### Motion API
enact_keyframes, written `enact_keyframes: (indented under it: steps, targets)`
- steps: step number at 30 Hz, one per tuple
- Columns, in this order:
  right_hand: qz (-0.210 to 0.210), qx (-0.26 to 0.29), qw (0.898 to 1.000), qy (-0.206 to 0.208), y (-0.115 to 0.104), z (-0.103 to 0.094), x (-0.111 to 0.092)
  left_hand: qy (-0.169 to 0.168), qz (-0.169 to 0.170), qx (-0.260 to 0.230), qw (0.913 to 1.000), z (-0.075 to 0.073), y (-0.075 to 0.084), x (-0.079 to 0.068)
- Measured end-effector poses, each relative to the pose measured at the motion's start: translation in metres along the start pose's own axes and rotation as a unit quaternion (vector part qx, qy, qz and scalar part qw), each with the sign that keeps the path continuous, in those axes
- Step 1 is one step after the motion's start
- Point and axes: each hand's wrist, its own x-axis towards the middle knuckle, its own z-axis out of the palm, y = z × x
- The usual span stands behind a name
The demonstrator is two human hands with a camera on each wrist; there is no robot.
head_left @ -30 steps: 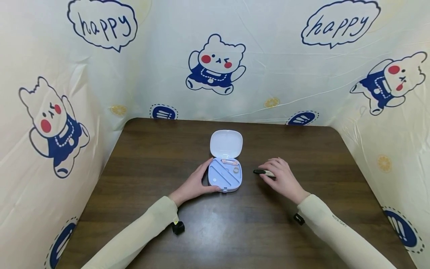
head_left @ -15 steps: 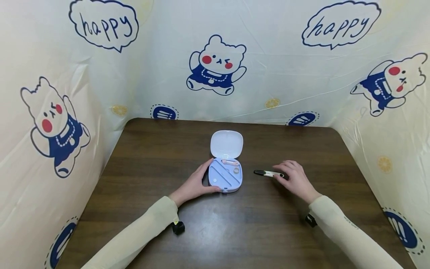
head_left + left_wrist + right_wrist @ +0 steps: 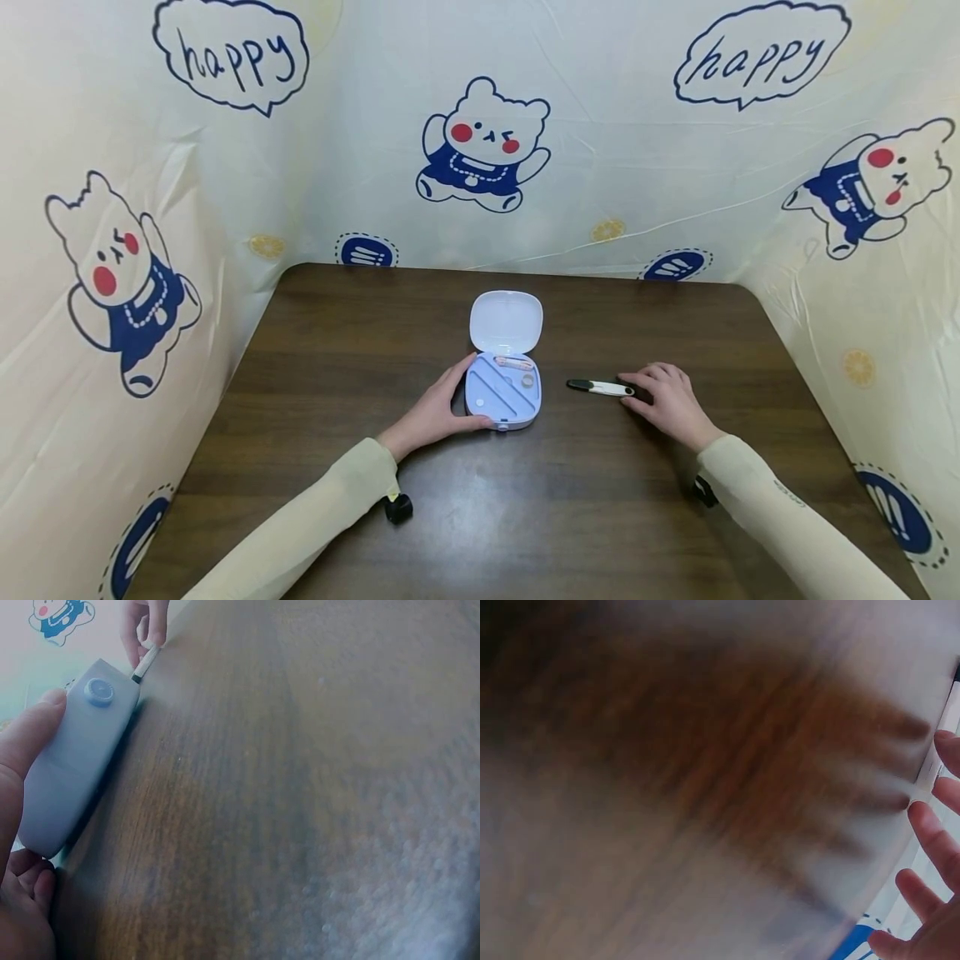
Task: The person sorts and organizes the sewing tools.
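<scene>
My left hand (image 3: 431,412) grips a small light-blue compartment box (image 3: 502,400), thumb at its front and fingers round its left side. Its white lid (image 3: 506,322) stands open at the back. Diagonal dividers split the inside. A pinkish strip (image 3: 513,362) and a small round greyish piece (image 3: 527,380) lie in the right part, a white dot-like piece (image 3: 480,402) in the left. On the table to the right lies a slim black-and-white tool (image 3: 600,387), its exact kind unclear. My right hand (image 3: 671,404) is at its right end, thumb and fingers apart around it.
The brown wooden table (image 3: 337,333) has rounded far corners. A patterned cloth (image 3: 622,150) with cartoon bears rises behind and beside it. A small black wrist camera (image 3: 398,508) hangs under the left sleeve, another (image 3: 705,492) under the right.
My right hand has loosened from the black-and-white tool and drawn back to the right, leaving it lying on the table. The left hand and the box have stayed put.
</scene>
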Motion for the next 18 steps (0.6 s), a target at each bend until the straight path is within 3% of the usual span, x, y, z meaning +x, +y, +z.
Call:
enact_keyframes:
  steps: [10,18]
  targets:
    - [-0.007,-0.011,1.000,-0.008,-0.0001,0.0010,0.0041,0.000,0.002,-0.001,1.0000,0.0005,0.0003,-0.0003]
    - [-0.025,-0.006,1.000,0.016,-0.0001,0.0020,0.0052,0.003,0.008,-0.002,1.0000,0.0000,-0.0008,0.0000]
